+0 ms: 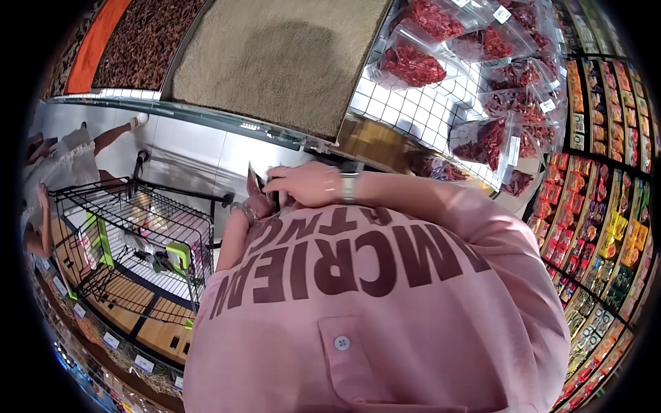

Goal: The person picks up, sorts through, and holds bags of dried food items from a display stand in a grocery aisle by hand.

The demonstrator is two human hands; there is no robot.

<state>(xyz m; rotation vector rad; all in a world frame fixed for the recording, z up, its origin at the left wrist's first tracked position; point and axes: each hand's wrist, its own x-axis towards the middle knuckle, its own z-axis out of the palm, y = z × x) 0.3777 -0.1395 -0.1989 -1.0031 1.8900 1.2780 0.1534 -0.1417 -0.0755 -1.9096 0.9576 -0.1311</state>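
My two hands meet close in front of my chest, left of centre. My right hand (pixel 303 184), with a watch (pixel 349 184) on its wrist, reaches across with bent fingers over my left hand (pixel 259 204). The left hand is curled just below a small reddish, pointed packet-like thing (pixel 253 182) with a dark edge, and seems to hold it. Its kind I cannot make out. The right fingers touch its dark side, but whether they grip it is hidden.
A shopping cart (pixel 138 248) stands to the left, with another person (pixel 69 155) beyond it. Ahead is a bin of pale grains (pixel 275 62). Clear bags of dried red food (pixel 413 63) lie on a wire rack (pixel 403 110). Shelves of packaged snacks (pixel 606 213) line the right.
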